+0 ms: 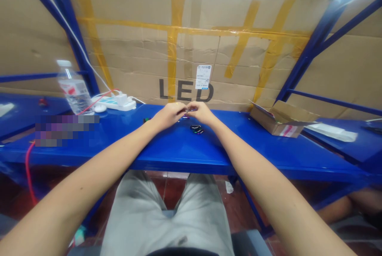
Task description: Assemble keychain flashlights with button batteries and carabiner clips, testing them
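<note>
the left hand [172, 115] and right hand [202, 112] meet over the far middle of the table [173, 150], fingertips together, both pinching a small piece [187, 110] that is mostly hidden, its shape too small to tell. just near of the right hand, dark shiny pieces [197, 129] lie together on the blue surface. a small green and black thing [147, 120] shows beside the left hand, on its left. farther left stand a water bottle [74, 92] and a white power strip [117, 103]; to the right sits an open cardboard box [280, 119]. a large taped cardboard sheet [143, 57] rises at the far side.
</note>
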{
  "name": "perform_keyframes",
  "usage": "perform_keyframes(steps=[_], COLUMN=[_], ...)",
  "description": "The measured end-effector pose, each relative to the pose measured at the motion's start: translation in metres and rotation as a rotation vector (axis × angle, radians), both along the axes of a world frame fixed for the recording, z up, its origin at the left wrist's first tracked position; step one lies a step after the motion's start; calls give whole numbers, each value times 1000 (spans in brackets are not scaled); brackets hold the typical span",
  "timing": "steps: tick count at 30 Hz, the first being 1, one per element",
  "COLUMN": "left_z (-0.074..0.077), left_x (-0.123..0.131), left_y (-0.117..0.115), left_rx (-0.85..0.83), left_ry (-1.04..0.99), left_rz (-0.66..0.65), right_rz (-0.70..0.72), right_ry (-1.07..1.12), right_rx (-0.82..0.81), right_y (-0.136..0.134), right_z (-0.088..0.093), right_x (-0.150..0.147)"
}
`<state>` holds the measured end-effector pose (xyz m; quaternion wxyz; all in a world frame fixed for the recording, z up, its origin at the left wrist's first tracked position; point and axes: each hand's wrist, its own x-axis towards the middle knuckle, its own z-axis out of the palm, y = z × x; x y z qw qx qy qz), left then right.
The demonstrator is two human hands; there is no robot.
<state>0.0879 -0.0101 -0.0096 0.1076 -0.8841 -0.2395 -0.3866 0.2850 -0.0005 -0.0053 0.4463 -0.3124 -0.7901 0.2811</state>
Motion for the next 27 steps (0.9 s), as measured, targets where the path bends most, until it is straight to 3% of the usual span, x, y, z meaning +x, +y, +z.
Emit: perform_keyframes(steps=[18,27], left_z=[4,-3], left_x=[2,-1], left_y=[-8,-5], left_rx=[-25,-249], left_ry=[-25,59], left_rz=[-15,28], right_rz=[35,-145], right_ry=[55,-249], right_rx=[-65,258], right_y=[1,4], right_z=[0,-2], right_x=[2,6])
